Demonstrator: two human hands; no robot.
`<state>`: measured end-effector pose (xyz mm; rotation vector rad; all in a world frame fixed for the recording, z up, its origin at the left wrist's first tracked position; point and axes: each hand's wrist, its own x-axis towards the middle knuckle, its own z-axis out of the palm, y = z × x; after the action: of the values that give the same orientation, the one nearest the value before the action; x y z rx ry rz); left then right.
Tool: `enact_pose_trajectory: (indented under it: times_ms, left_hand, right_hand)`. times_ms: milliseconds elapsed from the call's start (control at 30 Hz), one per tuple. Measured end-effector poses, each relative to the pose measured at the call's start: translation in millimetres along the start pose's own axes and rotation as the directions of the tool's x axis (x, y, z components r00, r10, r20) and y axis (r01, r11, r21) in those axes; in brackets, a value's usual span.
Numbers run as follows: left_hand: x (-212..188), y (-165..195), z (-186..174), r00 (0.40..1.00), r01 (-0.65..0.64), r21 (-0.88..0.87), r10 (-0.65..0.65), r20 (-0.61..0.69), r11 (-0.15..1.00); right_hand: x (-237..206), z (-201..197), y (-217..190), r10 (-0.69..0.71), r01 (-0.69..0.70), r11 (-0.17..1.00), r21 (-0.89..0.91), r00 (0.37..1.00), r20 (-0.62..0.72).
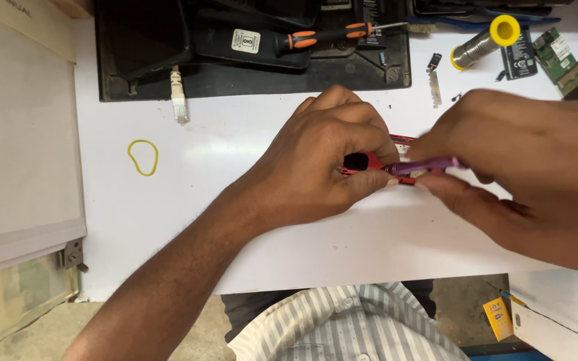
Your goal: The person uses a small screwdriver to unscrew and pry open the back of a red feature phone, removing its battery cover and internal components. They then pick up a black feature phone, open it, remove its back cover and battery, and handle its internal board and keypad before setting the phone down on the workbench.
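Note:
My left hand (319,157) is closed around a small red device (364,162) lying on the white table (235,200), and most of the device is hidden under my fingers. My right hand (523,167) holds a thin purple tool (426,165) between thumb and fingers. The tool's tip rests against the red device near my left thumb. Both hands meet at the middle of the table.
A black tray (135,67) at the back holds a black device and an orange-handled screwdriver (322,37). A yellow rubber band (143,157) lies to the left, a white cable plug (178,100) beside the tray. A solder spool (486,40) and green circuit board (560,57) sit back right.

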<state>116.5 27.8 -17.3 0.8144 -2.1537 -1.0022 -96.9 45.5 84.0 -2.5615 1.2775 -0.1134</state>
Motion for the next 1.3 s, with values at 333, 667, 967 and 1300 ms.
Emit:
enact_pose_trajectory:
  times_ms: [333, 667, 967, 1300]
  left_hand:
    - [-6.3, -4.2, -8.1, 0.999, 0.043, 0.27, -0.045, 0.005, 0.962]
    - [-12.9, -9.6, -6.3, 0.999, 0.035, 0.303, -0.032, -0.013, 0.952]
    - [-13.8, -8.6, -7.9, 0.998, 0.054, 0.312, -0.059, 0.007, 0.949]
    - [-12.8, -8.6, -6.6, 0.998, 0.059, 0.308, -0.064, 0.004, 0.95]
  right_hand:
    - [24.7, -6.9, -17.7, -0.054, 0.19, 0.834, -0.518, 0.963, 0.266]
    - [38.4, -0.6, -30.4, 0.08, 0.339, 0.671, -0.66, 0.851, 0.519]
    - [50.1, -1.3, -44.5, 0.077, 0.399, 0.73, -0.556, 0.759, 0.646]
    - [57.7, -3.5, -49.6, 0.135, 0.467, 0.704, -0.535, 0.652, 0.746]
